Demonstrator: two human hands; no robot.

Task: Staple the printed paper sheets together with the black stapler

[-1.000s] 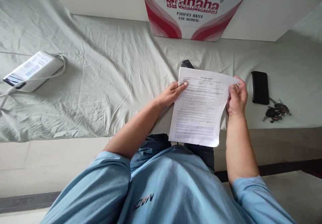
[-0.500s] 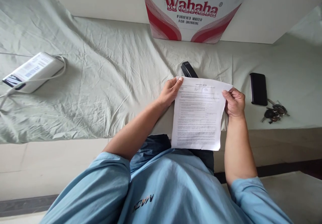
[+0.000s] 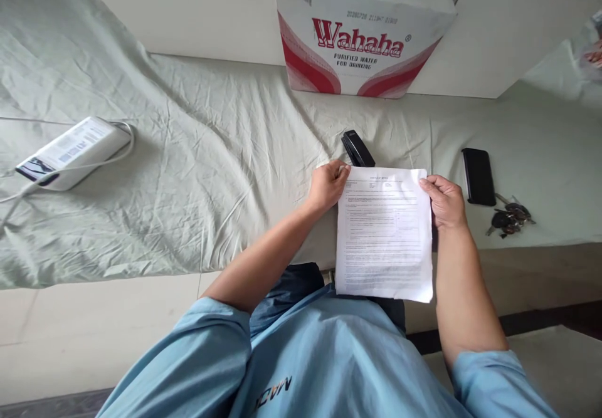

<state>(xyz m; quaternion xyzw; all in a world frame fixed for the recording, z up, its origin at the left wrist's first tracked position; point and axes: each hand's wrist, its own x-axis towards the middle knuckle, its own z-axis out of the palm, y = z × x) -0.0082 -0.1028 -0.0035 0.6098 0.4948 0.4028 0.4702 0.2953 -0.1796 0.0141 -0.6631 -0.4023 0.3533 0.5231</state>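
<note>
A printed sheet of paper point(image 3: 384, 236) hangs between my two hands, text side toward me, over the table's front edge and my lap. My left hand point(image 3: 329, 185) pinches its upper left corner. At the upper right corner, my right hand point(image 3: 445, 202) grips the sheet between thumb and fingers. Whether more sheets lie behind it I cannot tell. Just beyond the top edge of the paper, a black stapler point(image 3: 358, 148) rests on the cloth, its near end close to the sheet.
A cloth point(image 3: 226, 155) with wrinkles covers the table. At the back stands a Wahaha water carton point(image 3: 362, 48). A white box-shaped device with a cable point(image 3: 75, 151) lies at left. On the right are a black phone point(image 3: 478, 177) and a bunch of keys point(image 3: 510, 219).
The camera view has tilted up, so everything sits lower. The paper and both hands have shifted slightly right, and the sheet has turned a little. Both hands keep their grip.
</note>
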